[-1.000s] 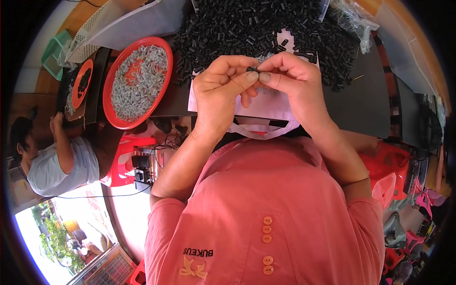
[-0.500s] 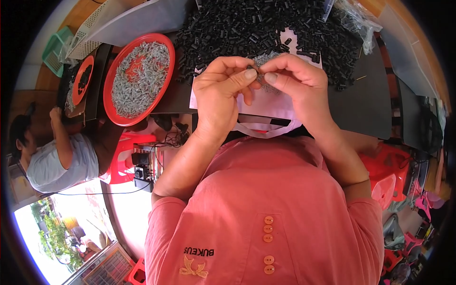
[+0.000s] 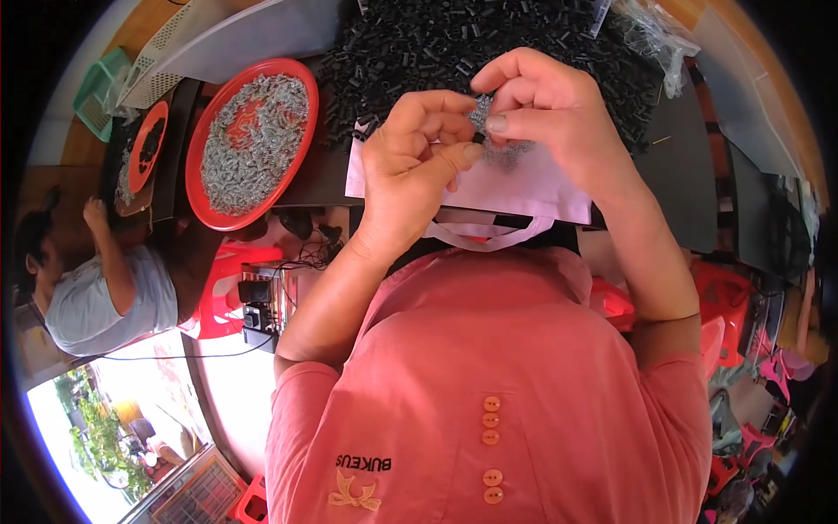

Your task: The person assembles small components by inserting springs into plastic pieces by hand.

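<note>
Pinching a small black piece (image 3: 478,137) between closed fingers of the left hand (image 3: 403,144).
Holding the right hand (image 3: 554,103) open-fingered, apparently empty, near silver bits (image 3: 506,157), probably heaped close for easy reach.

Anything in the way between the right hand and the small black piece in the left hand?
Nothing visible stands between the right hand and the small black piece. Only the left hand gripping it hides part of it; this single view doesn't settle depth.

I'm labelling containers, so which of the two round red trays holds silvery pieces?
The larger round red plastic tray, nearer the wearer's left hand; the smaller round orange-red tray, farther left, holds black pieces.
</note>
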Demonstrator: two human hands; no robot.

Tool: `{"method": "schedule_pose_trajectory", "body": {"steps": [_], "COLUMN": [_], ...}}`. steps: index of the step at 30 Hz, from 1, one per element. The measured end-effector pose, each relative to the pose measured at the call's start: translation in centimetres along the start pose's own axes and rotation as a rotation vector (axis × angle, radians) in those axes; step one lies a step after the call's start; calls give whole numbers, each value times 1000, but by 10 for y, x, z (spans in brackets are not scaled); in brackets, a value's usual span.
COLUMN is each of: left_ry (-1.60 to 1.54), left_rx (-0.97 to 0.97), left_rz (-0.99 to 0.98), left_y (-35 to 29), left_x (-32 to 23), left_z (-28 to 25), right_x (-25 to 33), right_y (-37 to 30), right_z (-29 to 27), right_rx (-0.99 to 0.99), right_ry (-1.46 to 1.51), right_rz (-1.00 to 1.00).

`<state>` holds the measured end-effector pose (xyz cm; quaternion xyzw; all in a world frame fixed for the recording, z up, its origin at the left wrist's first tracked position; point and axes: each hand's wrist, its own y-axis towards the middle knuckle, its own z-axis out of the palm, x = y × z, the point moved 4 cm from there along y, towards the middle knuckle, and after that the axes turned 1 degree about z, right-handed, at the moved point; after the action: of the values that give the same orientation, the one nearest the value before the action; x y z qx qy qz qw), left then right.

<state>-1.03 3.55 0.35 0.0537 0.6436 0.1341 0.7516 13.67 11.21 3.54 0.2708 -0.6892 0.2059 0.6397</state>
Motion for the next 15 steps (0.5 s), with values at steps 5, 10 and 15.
{"method": "schedule_pose_trajectory", "body": {"steps": [5,10,15], "left_ry": [28,9,62], "left_rx": [29,16,31], "left_rz": [-19,68,132], "left_y": [0,-1,-4], "left_x": [1,-2,0], "left_z": [-2,0,-2], "right_x": [0,3,-3], "right_y": [4,7,0], "right_z": [4,10,13], "right_rx": [100,155,97], "right_ry": [3,-2,46], "right_rz": [7,46,36]}}
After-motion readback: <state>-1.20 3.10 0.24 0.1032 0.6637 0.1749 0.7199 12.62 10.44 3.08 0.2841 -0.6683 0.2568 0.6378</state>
